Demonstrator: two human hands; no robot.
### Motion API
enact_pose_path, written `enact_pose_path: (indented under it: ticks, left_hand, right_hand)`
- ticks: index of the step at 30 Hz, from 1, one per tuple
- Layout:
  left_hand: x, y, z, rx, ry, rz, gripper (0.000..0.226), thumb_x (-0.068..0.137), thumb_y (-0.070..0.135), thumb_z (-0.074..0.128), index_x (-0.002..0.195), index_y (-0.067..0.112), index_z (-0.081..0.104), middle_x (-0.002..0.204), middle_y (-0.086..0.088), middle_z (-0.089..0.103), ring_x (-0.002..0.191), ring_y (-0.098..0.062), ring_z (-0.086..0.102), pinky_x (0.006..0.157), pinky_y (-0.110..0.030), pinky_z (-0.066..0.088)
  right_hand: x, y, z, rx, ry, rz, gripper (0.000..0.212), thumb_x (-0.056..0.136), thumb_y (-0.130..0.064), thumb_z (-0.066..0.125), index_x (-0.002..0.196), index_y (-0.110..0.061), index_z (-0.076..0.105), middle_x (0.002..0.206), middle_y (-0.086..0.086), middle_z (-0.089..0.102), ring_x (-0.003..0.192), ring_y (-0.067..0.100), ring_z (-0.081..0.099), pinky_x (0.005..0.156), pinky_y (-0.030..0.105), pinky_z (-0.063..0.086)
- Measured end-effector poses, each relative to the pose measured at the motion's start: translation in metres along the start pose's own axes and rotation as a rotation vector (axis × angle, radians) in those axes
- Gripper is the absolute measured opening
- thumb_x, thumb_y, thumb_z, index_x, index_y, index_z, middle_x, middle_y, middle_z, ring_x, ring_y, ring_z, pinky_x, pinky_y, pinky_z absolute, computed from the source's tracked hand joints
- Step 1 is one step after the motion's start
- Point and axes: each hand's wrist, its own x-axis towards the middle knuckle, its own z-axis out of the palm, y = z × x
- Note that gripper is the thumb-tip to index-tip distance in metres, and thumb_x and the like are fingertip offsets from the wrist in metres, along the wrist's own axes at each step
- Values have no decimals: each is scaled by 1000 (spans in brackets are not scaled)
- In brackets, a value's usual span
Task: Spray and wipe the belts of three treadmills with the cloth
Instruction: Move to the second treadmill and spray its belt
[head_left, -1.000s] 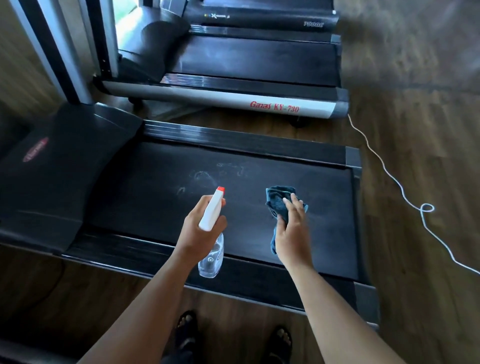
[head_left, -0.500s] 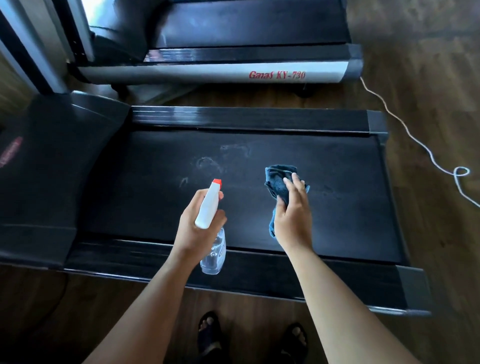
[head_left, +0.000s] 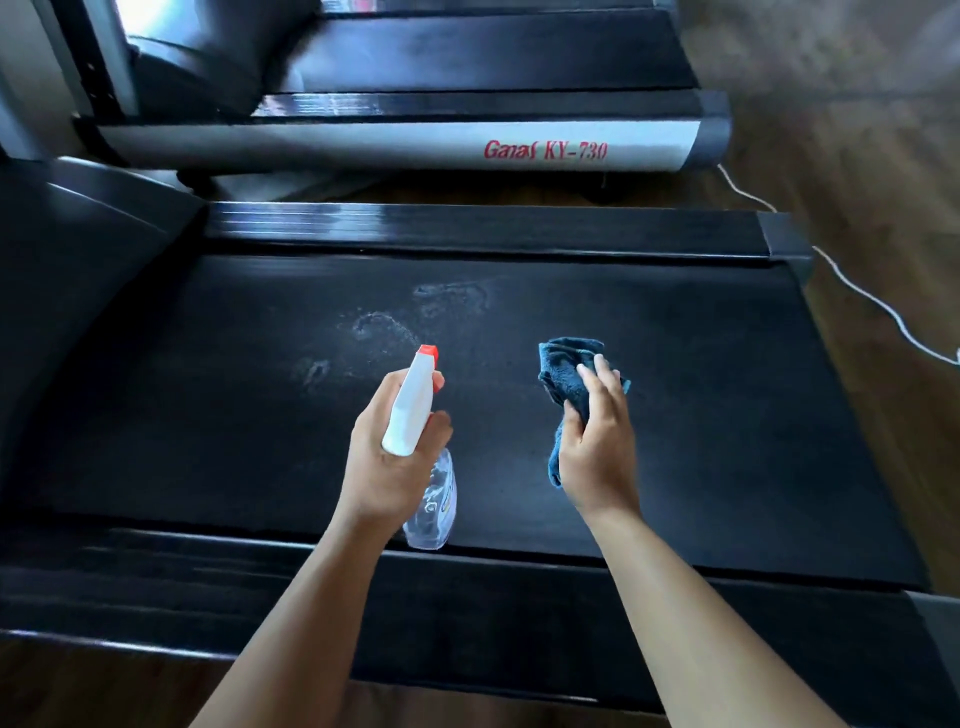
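Note:
A black treadmill belt (head_left: 701, 415) lies crosswise right below me, with pale wet spray marks (head_left: 405, 322) near its middle. My left hand (head_left: 389, 467) grips a clear spray bottle (head_left: 431, 499) with a white head and red nozzle, pointing at the belt. My right hand (head_left: 597, 447) holds a crumpled dark blue cloth (head_left: 566, 374) just above the belt, to the right of the marks. A second treadmill (head_left: 467, 145), with a silver side rail and red lettering, stands behind it.
The near treadmill's black motor cover (head_left: 78, 270) rises at the left. A white cable (head_left: 872, 301) snakes over the wooden floor (head_left: 872, 130) at the right. Silver uprights (head_left: 104, 62) stand at the top left.
The view has closed in on the near belt and tilted down; my feet have dropped out of sight. Both hands keep their hold and sit about as before.

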Motion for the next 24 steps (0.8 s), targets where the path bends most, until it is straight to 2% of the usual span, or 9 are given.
enact_pose_path:
  ticks: [4, 6, 11, 17, 22, 24]
  left_hand:
    - [3, -45, 13, -42, 8, 46, 32, 78, 10, 61, 107, 22, 65, 97, -6, 61, 76, -23, 55, 75, -49, 54]
    - [1, -62, 18, -51, 6, 77, 32, 77, 8, 61, 107, 19, 65, 96, -7, 61, 75, -16, 53, 74, -52, 52]
    - [-4, -92, 23, -68, -34, 138, 30, 79, 7, 61, 108, 17, 65, 99, -8, 62, 80, -12, 55, 78, -53, 52]
    - [-24, -100, 20, -82, -44, 193, 27, 79, 8, 62, 104, 18, 65, 98, -11, 61, 80, -17, 54, 77, -55, 51]
    - [-56, -86, 2, -91, -62, 206, 27, 78, 8, 61, 102, 20, 64, 96, -8, 62, 77, -16, 55, 73, -47, 51]
    - [-70, -79, -7, -98, -55, 196, 27, 78, 8, 61, 101, 21, 65, 93, -3, 63, 77, -12, 54, 75, -47, 51]
  right_hand:
    - [-11, 35, 26, 2, 27, -15, 43, 96, -1, 55, 139, 0, 48, 155, 13, 36, 146, 30, 28, 116, 18, 15]
    - [-19, 47, 35, 4, 41, -22, 44, 96, -1, 55, 139, 0, 48, 154, 13, 36, 145, 30, 29, 117, 21, 17]
    - [-38, 61, 51, 11, 85, -32, 43, 96, -2, 55, 139, -1, 49, 154, 12, 37, 145, 30, 30, 117, 30, 23]
    - [-63, 62, 49, 2, 105, -56, 43, 96, -4, 55, 139, -1, 48, 155, 10, 36, 146, 29, 29, 117, 36, 26]
    - [-97, 42, 34, -13, 118, -67, 44, 98, -6, 54, 141, -4, 47, 157, 6, 33, 147, 24, 27, 118, 34, 26]
    - [-110, 31, 26, -11, 133, -78, 43, 98, -7, 54, 141, -4, 47, 157, 6, 33, 147, 24, 26, 118, 27, 22]
